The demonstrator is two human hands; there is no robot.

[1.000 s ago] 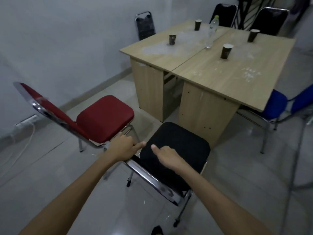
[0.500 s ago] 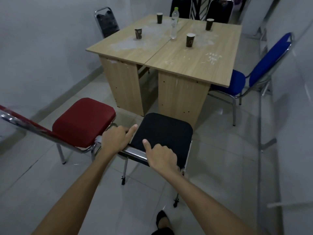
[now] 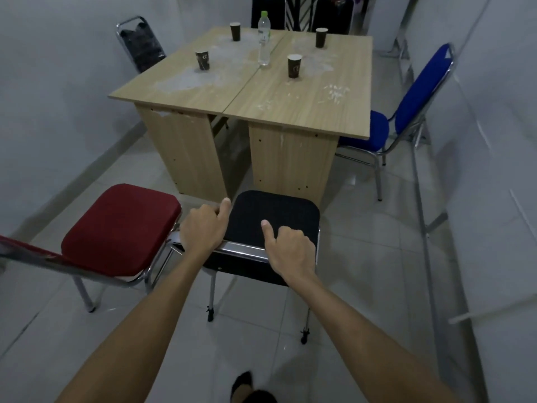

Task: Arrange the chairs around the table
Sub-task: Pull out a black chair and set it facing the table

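Both hands clamped on the chrome top rail of the black chair [image 3: 274, 215] at centre frame: left hand [image 3: 203, 228] wrapped round the rail's left corner, thumb stretched forward beside the seat; right hand [image 3: 287, 248] curled over the rail further right, thumb lying on the black cushion. Seen now squarer-on than half a second ago, seat front close to the wooden end panels of the surface [image 3: 290, 100] and facing it (gap to the panels smaller than before). Red chair [image 3: 120, 228] just beside it at lower left, frames nearly touching, its backrest cut off by the left edge as earlier. Blue chair [image 3: 406, 112] at right, seat tucked partly under the surface's right edge, unchanged. Three dark chairs at the top of the frame, one at upper left, two behind the far edge. On the surface: four paper cups [image 3: 294, 66] and a clear bottle [image 3: 263, 42], same spots as before. One shoe [image 3: 241, 383] on the tiled floor at bottom centre.
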